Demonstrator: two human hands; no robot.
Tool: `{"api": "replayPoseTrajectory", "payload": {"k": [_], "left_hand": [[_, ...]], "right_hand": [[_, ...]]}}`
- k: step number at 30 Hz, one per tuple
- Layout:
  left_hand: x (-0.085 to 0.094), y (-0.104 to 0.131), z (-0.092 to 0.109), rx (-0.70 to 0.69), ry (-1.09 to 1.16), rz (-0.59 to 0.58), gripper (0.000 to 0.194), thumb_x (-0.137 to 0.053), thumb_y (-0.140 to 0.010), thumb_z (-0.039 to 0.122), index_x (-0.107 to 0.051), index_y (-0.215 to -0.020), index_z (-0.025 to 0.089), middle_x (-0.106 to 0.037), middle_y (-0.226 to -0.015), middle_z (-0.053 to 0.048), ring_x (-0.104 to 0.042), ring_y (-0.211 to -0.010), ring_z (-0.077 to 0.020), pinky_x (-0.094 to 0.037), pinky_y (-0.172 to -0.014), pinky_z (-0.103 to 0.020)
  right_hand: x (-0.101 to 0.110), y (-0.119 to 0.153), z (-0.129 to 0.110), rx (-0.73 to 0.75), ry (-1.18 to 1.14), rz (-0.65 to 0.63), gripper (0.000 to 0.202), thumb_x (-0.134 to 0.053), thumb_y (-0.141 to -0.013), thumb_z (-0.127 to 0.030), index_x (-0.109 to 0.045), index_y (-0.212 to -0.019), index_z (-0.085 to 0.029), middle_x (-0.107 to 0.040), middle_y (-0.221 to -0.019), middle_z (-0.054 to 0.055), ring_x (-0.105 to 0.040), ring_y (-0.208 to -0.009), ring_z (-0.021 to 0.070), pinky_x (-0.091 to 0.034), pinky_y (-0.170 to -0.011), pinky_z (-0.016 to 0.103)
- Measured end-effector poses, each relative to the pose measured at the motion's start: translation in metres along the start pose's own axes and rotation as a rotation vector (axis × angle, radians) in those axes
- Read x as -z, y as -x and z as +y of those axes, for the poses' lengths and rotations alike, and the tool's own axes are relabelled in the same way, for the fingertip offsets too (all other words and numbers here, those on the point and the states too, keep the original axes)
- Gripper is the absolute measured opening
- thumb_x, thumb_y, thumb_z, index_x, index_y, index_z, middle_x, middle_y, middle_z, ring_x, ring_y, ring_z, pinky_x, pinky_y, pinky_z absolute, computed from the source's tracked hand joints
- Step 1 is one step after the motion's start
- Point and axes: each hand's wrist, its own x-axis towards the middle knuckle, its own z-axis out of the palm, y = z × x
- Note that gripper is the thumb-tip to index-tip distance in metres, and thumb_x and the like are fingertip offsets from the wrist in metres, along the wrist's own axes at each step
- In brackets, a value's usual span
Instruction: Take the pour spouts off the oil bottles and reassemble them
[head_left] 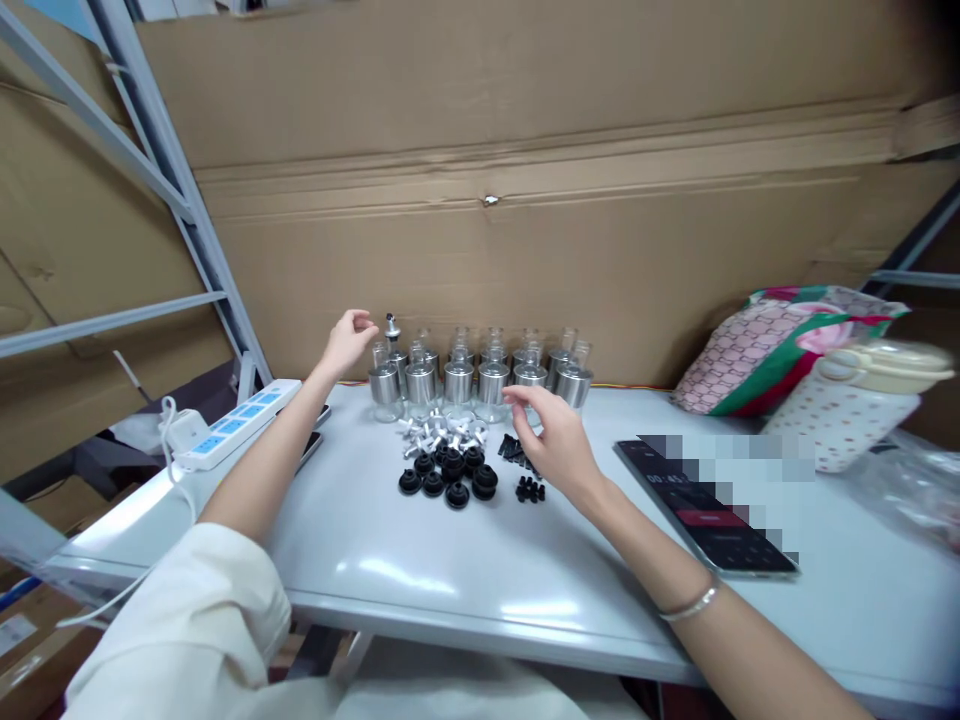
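Observation:
My left hand (349, 343) is raised at the left end of two rows of glass bottles (459, 382) with metal sleeves. Its fingers are loosely bent, and nothing shows in them. Just right of it, one back-row bottle carries a metal pourer (392, 328) with a black tip; the other bottles have bare necks. My right hand (553, 437) hovers in front of the right-hand bottles, thumb and fingers apart, with nothing visible in it. Below it lie small black pieces (530, 489). White-and-silver spout pieces (444, 434) and round black stoppers (453, 466) are piled before the bottles.
A phone (701, 505) showing a timer lies right of my right hand. Further right stand a dotted tumbler (840, 410) and a patterned bag (757, 350). A power strip (244, 425) with a white cable is on the left. Cardboard (525, 250) closes off the back.

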Motion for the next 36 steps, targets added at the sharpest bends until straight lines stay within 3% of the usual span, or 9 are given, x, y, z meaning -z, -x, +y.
{"api": "replayPoseTrajectory", "payload": {"k": [5, 12, 18, 22, 26, 29, 31, 36], "left_hand": [[-0.028, -0.025, -0.009, 0.140, -0.072, -0.091, 0.016, -0.058, -0.074, 0.019, -0.062, -0.087, 0.010, -0.069, -0.089, -0.013, -0.065, -0.083, -0.0220, -0.049, -0.074, -0.033], [-0.050, -0.040, -0.005, 0.082, -0.270, -0.058, 0.019, -0.059, -0.074, 0.016, -0.065, -0.091, 0.011, -0.069, -0.104, -0.012, -0.061, -0.102, -0.0223, -0.043, -0.089, -0.029], [-0.046, -0.037, 0.002, -0.018, -0.346, 0.039, 0.022, -0.055, -0.080, 0.019, -0.066, -0.098, 0.015, -0.068, -0.106, -0.011, -0.059, -0.104, -0.0225, -0.041, -0.092, -0.030], [-0.035, -0.042, 0.024, -0.131, -0.296, 0.142, 0.021, -0.051, -0.086, 0.021, -0.063, -0.103, 0.017, -0.067, -0.106, -0.006, -0.059, -0.102, -0.0178, -0.040, -0.092, -0.027], [-0.020, -0.042, 0.062, -0.459, 0.106, 0.345, 0.013, -0.049, -0.092, 0.027, -0.056, -0.098, 0.019, -0.065, -0.097, -0.003, -0.061, -0.094, -0.0142, -0.044, -0.084, -0.025], [-0.012, -0.020, 0.095, -0.599, 0.373, 0.441, 0.020, -0.047, -0.095, 0.041, -0.049, -0.099, 0.022, -0.061, -0.094, 0.001, -0.059, -0.093, -0.0100, -0.044, -0.082, -0.024], [-0.013, 0.007, 0.115, -0.632, 0.490, 0.408, 0.025, -0.046, -0.094, 0.048, -0.046, -0.098, 0.023, -0.058, -0.088, 0.002, -0.058, -0.086, -0.0081, -0.045, -0.076, -0.022], [-0.046, 0.099, 0.142, -0.570, 0.715, 0.233, 0.035, -0.044, -0.089, 0.060, -0.045, -0.095, 0.025, -0.053, -0.077, 0.002, -0.056, -0.069, -0.0091, -0.043, -0.057, -0.021]], "right_hand": [[0.001, -0.001, 0.009, -0.023, 0.021, -0.015, 0.018, -0.045, -0.087, -0.015, -0.061, -0.094, -0.018, -0.069, -0.091, 0.009, -0.063, -0.086, 0.0237, -0.047, -0.076, 0.036], [-0.001, 0.000, 0.014, -0.015, 0.063, -0.055, 0.017, -0.046, -0.088, -0.015, -0.063, -0.091, -0.018, -0.070, -0.088, 0.008, -0.063, -0.084, 0.0229, -0.045, -0.075, 0.036], [0.000, 0.000, 0.013, 0.008, 0.083, -0.056, 0.017, -0.047, -0.089, -0.017, -0.063, -0.092, -0.017, -0.070, -0.088, 0.006, -0.062, -0.083, 0.0219, -0.043, -0.073, 0.035], [0.000, -0.001, 0.011, 0.030, 0.072, -0.045, 0.016, -0.046, -0.090, -0.018, -0.062, -0.093, -0.017, -0.069, -0.087, 0.006, -0.062, -0.082, 0.0214, -0.043, -0.072, 0.034], [0.003, -0.002, 0.006, 0.088, 0.045, 0.020, 0.016, -0.046, -0.091, -0.020, -0.061, -0.095, -0.018, -0.069, -0.085, 0.006, -0.061, -0.081, 0.0211, -0.044, -0.072, 0.035], [0.006, -0.002, 0.001, 0.129, -0.006, 0.120, 0.017, -0.046, -0.091, -0.020, -0.058, -0.104, -0.019, -0.068, -0.089, 0.007, -0.060, -0.085, 0.0214, -0.046, -0.077, 0.037], [0.006, -0.001, -0.002, 0.148, -0.044, 0.180, 0.023, -0.049, -0.090, -0.020, -0.054, -0.112, -0.020, -0.066, -0.098, 0.009, -0.059, -0.093, 0.0227, -0.047, -0.082, 0.040], [-0.006, 0.007, -0.013, 0.176, -0.140, 0.181, 0.061, -0.060, -0.083, -0.028, -0.032, -0.136, -0.024, -0.053, -0.127, 0.014, -0.052, -0.116, 0.0273, -0.048, -0.091, 0.046]]}}
